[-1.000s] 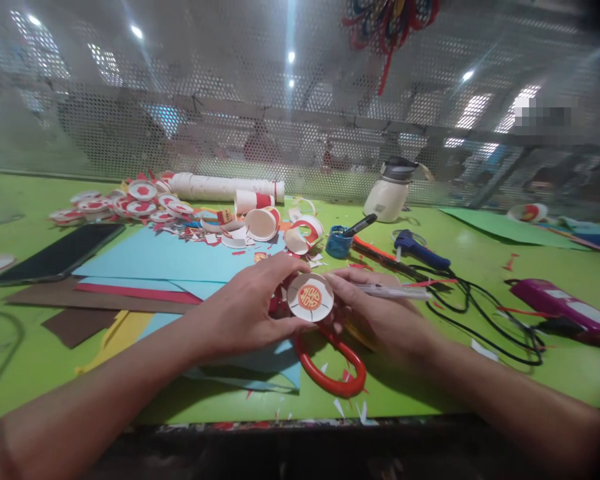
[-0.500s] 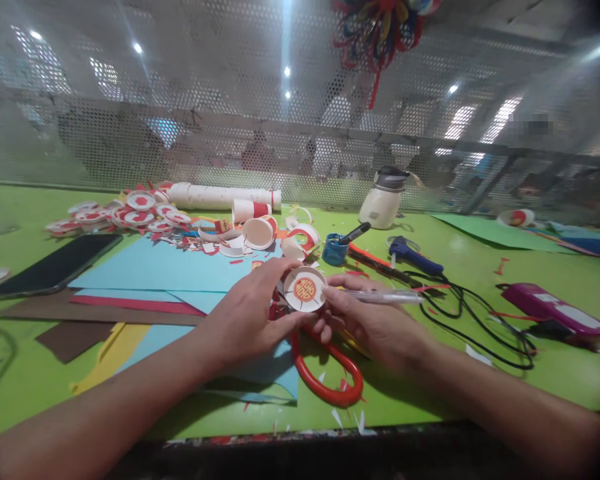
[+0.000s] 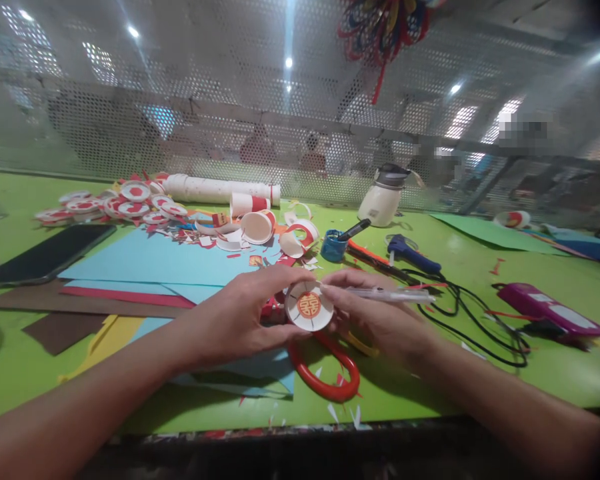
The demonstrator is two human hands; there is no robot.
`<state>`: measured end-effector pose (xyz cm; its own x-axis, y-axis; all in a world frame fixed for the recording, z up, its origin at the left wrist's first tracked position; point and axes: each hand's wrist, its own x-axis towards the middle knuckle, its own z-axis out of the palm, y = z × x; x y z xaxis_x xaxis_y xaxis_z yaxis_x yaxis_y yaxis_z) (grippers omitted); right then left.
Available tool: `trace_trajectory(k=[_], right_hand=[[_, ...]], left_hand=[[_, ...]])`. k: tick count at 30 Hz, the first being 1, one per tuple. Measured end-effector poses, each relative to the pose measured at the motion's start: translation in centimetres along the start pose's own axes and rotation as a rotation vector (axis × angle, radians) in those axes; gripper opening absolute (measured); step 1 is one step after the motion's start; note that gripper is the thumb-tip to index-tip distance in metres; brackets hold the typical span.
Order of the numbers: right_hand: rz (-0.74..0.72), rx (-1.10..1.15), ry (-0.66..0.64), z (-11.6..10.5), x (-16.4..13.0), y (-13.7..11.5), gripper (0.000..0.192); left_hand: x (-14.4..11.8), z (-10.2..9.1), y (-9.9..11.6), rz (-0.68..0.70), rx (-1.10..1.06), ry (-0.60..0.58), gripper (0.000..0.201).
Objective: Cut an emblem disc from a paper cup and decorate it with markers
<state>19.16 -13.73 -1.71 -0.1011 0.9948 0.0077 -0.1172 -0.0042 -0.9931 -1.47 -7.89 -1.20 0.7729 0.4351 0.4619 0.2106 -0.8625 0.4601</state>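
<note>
- Paper cup bottom [image 3: 309, 305] is mid-frame, rim pinched by the left hand [image 3: 253, 307], thumb below, fingers above.
- Right hand [image 3: 375, 313] has a pen [image 3: 390, 295] tucked in its grip, thumb at the cup bottom's right edge.
- Squeeze too hard and that thin rim probably buckles.
- Loose pen grip? Could slip.
- Dropping low might bump the red scissors handle [image 3: 343, 394], lower centre.
</note>
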Motion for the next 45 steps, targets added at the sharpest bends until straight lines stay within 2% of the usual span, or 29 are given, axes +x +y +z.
trace_trajectory(k=[5,11,15,19,24,33,40,43,45], right_hand=[[0.037,0.095,-0.064,-0.1,0.3,0.7,0.021],[0.104,0.213,-0.109,0.1,0.2,1.1,0.022],[0.124,0.184,-0.099,0.1,0.2,1.0,0.026],[0.082,0.174,-0.083,-0.1,0.4,1.0,0.026],[0.096,0.146,-0.103,-0.2,0.4,1.1,0.021],[0.109,0.193,-0.113,0.1,0.2,0.9,0.022],[0.095,0.158,-0.108,0.2,0.1,1.1,0.023],[0.099,0.134,-0.086,0.1,0.1,1.2,0.022],[0.050,0.113,-0.037,0.0,0.1,1.1,0.023]], left_hand=[[0.0,0.3,-0.3,0.047,0.055,0.075,0.049],[0.0,0.5,-0.2,0.006,0.129,0.155,0.048],[0.1,0.4,-0.2,0.013,0.136,0.131,0.046],[0.1,0.1,-0.3,0.037,0.104,0.096,0.044],[0.1,-0.1,-0.4,0.050,0.070,0.048,0.046],[0.1,0.5,-0.6,-0.031,0.116,0.116,0.054],[0.2,0.6,-0.6,-0.039,0.089,0.089,0.052],[0.1,0.4,-0.6,-0.056,0.073,0.082,0.051],[0.1,0.3,-0.7,-0.065,0.060,0.079,0.051]])
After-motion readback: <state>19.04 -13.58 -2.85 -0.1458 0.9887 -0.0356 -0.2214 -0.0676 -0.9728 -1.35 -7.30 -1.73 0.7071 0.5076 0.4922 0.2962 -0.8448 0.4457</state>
